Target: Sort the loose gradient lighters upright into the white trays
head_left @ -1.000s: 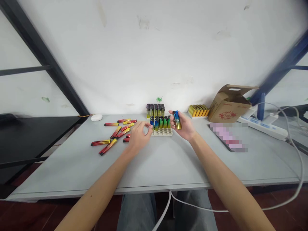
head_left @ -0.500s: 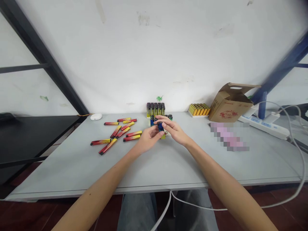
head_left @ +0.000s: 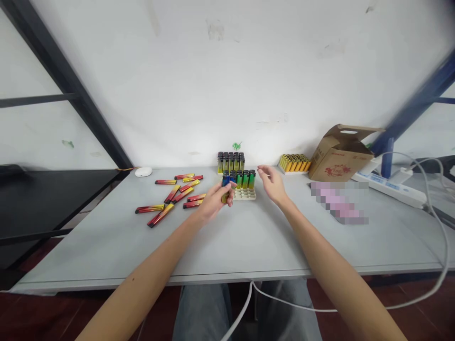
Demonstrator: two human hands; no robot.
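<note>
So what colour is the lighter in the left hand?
The lighter is blue near the top and yellow lower down, seen in the head view.

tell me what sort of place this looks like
Perhaps a small indoor workshop: green-and-yellow lighters stand in a white tray, red-and-yellow lighters lie loose on the grey table, and an open cardboard box stands near the wall.

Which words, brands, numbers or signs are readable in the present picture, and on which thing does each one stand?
No text is readable.
Box: red print, too small and blurred.
Power strip: blue markings, too small.
Pink item: pixelated, nothing readable.
Lighter in the left hand: no readable text.
</note>
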